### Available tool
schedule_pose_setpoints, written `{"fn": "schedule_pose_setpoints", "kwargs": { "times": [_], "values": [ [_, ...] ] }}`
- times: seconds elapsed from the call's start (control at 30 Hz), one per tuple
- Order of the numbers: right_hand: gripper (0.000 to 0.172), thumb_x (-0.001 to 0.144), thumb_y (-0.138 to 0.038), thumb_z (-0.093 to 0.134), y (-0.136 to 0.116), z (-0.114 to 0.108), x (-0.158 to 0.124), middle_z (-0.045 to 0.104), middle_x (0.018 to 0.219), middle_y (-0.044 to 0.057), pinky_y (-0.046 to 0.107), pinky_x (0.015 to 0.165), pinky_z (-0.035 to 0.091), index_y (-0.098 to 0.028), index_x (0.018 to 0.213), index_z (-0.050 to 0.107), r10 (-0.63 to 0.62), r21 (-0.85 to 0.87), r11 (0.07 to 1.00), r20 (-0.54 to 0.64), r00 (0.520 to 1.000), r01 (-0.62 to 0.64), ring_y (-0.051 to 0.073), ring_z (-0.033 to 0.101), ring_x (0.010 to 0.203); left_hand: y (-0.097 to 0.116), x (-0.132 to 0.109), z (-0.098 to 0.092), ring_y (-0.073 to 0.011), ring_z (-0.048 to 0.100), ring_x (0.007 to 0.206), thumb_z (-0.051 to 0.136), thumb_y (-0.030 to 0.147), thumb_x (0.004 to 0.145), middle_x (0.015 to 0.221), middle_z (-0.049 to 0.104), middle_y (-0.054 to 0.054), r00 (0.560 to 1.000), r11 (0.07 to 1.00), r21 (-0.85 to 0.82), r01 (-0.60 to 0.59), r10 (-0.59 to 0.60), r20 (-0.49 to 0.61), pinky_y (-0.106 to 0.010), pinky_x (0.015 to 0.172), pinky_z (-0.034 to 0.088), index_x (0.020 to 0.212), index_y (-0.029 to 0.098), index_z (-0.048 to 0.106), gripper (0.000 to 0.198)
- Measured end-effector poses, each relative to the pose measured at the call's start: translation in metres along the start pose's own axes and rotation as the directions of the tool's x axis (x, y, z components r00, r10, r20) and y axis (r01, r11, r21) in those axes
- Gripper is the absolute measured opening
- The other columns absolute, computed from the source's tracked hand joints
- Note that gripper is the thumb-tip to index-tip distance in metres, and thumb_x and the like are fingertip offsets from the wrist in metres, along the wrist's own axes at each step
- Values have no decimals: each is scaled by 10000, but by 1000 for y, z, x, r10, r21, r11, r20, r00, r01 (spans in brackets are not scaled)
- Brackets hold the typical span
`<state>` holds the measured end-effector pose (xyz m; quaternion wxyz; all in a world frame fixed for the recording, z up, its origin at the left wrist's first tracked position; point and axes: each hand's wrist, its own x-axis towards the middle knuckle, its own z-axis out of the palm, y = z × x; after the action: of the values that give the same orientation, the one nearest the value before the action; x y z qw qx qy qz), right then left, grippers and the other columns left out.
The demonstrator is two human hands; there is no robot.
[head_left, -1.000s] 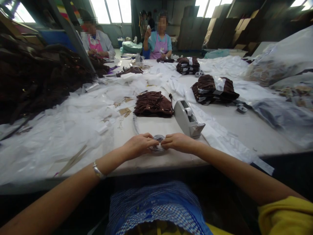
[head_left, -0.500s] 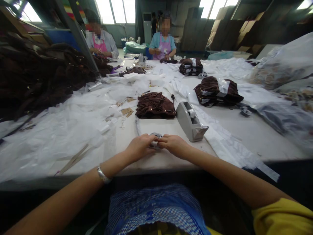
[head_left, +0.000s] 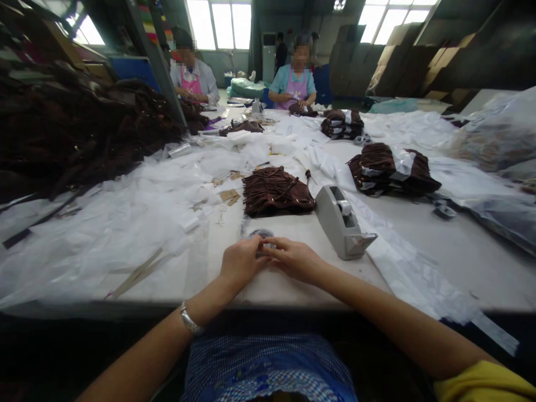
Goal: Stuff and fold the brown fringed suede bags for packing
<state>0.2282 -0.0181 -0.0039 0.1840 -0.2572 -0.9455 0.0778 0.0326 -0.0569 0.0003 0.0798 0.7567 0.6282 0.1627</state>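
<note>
At the table's [head_left: 422, 237] near edge, left hand [head_left: 239, 262] and right hand [head_left: 294, 260] are meeting, both pinching a clear coiled strip [head_left: 262, 234]; its tail is running lengthwise away toward the brown fringed bundle [head_left: 276, 192].

COL/PAT | small roll [head_left: 262, 233]: clear-grey | tape disp. [head_left: 341, 223]: grey | fringed bag [head_left: 276, 191]: dk brown | plastic sheets [head_left: 125, 223]: white, translucent | table [head_left: 439, 245]: off-wht | apron [head_left: 268, 363]: blue/wht check | sleeve [head_left: 481, 382]: yellow | bracelet [head_left: 189, 320]: silver | co-worker's apron [head_left: 191, 85]: pink

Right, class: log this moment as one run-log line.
hands: left hand and right hand touching clear coil | right of them: tape dispenser | behind: brown fringed bundle
</note>
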Motion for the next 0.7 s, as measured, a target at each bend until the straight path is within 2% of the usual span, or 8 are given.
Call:
{"fn": "schedule_pose_setpoints", "kwargs": {
  "times": [0.13,0.23,0.3,0.4,0.5,0.6,0.7],
  "values": [
    [431,945,-158,553,0,8,9,671,1256,86,294,863,531,-238,1369,559,-13,119,993,64,998,5,209,669,1049,-1,-7,2,-224,672,727,670,471,834,784,701,-20,994,985,-144,99,-103,-20,-285,640,444,1135,247,601,381],
    [389,951,-154,546,14,9,16,679,1238,79,272,878,515,-234,1330,589,-84,187,980,83,993,67,189,669,1042,-11,-19,-2,-187,661,715,667,323,852,791,693,1,998,944,-325,52,-39,45,-279,702,490,1329,250,526,502],
    [313,955,-153,537,24,6,23,693,1193,78,265,875,509,-207,1245,643,-136,184,976,100,986,116,184,668,1020,-18,-26,-5,-185,667,810,647,225,857,952,714,-32,999,932,-362,-12,22,23,-290,783,508,1382,251,497,547],
    [251,962,-142,515,29,-1,34,707,1134,58,260,867,496,-203,1137,685,-177,139,978,156,972,156,174,660,991,-25,-30,-4,-224,660,956,636,200,864,1097,704,-71,998,968,-249,-26,13,-55,-332,862,504,1337,262,549,485],
    [282,936,-132,546,19,-6,42,707,1106,51,271,804,490,-224,1179,656,-117,19,993,228,967,116,188,650,956,-25,-26,-3,-217,667,888,663,223,852,1013,720,-52,995,971,-237,42,-61,-73,-340,848,512,1316,264,554,478],
    [323,917,-199,601,5,-4,44,697,1107,64,277,737,478,-227,1239,624,-34,-83,995,234,972,54,207,639,940,-22,-24,-3,-200,665,817,693,239,823,948,724,-34,989,936,-340,95,-127,-74,-341,826,528,1287,248,569,480],
    [175,928,-243,599,0,2,44,709,1050,47,263,693,465,-233,1070,700,-2,-108,994,219,976,27,202,637,907,-24,-33,-5,-174,675,802,681,308,835,1082,707,-47,969,821,-556,132,-225,-102,-318,778,558,1240,243,586,421]
  ]
}}
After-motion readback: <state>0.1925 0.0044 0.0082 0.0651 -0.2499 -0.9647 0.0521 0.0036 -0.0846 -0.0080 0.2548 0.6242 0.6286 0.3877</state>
